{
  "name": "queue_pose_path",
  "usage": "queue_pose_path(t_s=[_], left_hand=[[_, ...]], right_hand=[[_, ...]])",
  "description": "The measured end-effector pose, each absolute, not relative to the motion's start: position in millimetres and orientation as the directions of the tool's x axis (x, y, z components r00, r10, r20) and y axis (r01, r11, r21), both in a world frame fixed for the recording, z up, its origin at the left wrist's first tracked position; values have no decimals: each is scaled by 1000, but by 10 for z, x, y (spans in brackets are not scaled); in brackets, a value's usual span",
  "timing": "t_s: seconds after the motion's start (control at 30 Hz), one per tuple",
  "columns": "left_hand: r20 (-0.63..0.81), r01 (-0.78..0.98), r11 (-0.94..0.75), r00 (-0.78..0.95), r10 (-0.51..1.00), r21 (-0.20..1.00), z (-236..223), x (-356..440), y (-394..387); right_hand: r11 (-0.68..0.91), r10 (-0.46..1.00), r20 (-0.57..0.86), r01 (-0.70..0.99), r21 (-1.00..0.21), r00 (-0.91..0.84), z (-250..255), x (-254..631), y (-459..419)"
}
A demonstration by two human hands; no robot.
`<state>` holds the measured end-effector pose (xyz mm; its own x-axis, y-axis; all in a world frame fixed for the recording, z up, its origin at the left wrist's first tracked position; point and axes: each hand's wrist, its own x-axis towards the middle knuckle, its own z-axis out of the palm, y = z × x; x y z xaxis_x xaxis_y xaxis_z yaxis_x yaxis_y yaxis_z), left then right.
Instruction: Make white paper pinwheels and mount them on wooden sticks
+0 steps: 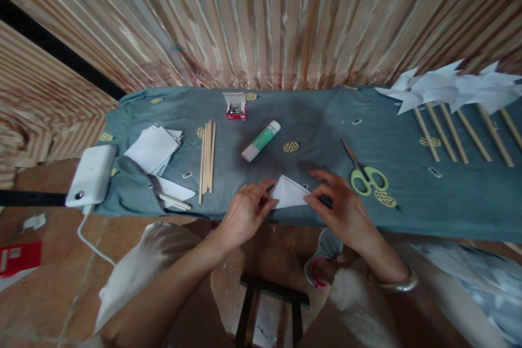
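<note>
A white sheet of paper [290, 194], folded into a triangle with its point away from me, is held between my two hands at the table's near edge. My left hand [249, 207] pinches its left corner between thumb and fingers. At the opposite corner, my right hand [341, 207] has thumb and forefinger closed on the paper. Beyond the paper lies a glue stick [261, 141] with a green label. Scissors [364, 171] with light green handles rest just past my right hand.
Wooden sticks [207, 157] and stacked white paper [153, 148] lie at left, near a white power bank [92, 175] with a cable. An opened small box [235, 107] of metal pins stands at the back. Several paper pinwheels [448, 87] on sticks lie at right. A curtain [261, 22] hangs behind.
</note>
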<state>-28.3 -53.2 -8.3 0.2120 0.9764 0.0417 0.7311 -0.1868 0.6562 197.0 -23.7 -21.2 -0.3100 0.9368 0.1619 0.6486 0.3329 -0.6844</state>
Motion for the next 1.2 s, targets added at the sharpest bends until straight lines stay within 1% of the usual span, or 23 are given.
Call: queue_pose_path(t_s=[0.23,0.33,0.77,1.2], left_hand=[[94,730,-273,277,956,627,-72,-295,-504],[88,738,-294,305,948,607,-71,-296,-496],[56,785,-291,313,948,546,-78,-280,-460],[4,781,-252,305,952,571,-79,-271,-427]], right_hand=[[325,943,181,654,-683,-279,-219,1948,-230],[327,942,180,663,-674,-282,-219,1946,-226],[325,944,195,659,-678,-265,-222,1928,-220],[310,950,177,687,-658,-259,-215,1912,-219]])
